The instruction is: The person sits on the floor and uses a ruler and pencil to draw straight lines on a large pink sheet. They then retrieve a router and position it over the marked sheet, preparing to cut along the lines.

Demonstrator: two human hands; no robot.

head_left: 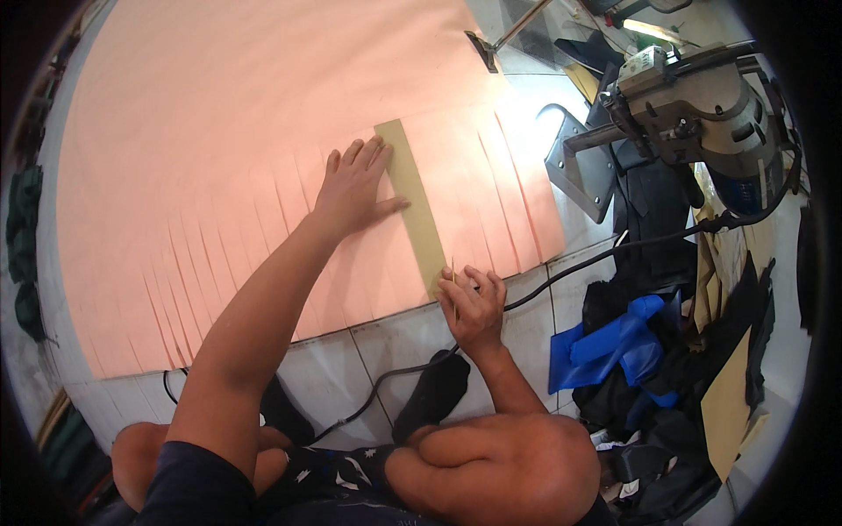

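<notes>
Cardboard strip [412,206], left hand [355,188] flat on it

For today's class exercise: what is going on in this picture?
A person sits on a tiled floor over a big sheet of pink fabric with cut strips. The left hand presses flat beside a tan strip template; the right hand holds something thin at its lower end. A cutting machine stands nearby.

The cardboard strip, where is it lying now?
The cardboard strip lies on the pink fabric, centre of the head view, between the left hand and right hand.
</notes>
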